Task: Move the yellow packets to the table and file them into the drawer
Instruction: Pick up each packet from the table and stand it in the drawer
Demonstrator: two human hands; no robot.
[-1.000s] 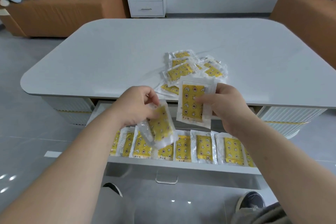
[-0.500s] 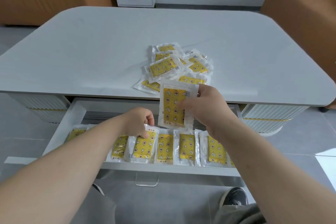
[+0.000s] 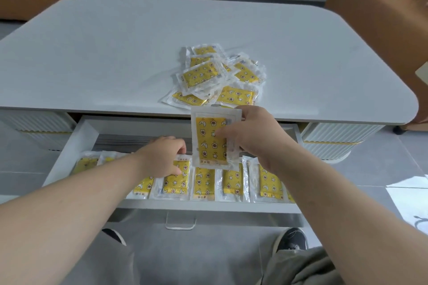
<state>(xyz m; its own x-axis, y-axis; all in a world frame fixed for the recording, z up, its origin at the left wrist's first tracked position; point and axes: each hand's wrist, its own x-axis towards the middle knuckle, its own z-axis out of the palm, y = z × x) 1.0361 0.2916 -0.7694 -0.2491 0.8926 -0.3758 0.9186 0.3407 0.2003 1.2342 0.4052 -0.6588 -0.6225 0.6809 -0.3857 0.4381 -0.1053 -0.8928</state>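
Head camera: the right hand [image 3: 252, 136] pinched a yellow packet [image 3: 212, 141] upright over the open drawer [image 3: 76, 143]; the left hand [image 3: 162, 157] gripped a filed packet [image 3: 176, 183] there; loose packets [image 3: 217, 76] lay piled on the table [image 3: 92, 53].

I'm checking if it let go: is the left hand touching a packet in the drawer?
Touching. The head view shows the left hand pinching the top edge of a drawer packet between thumb and fingers.

right hand [image 3: 252, 136] pinching packet [image 3: 212, 141], open drawer [image 3: 76, 146]
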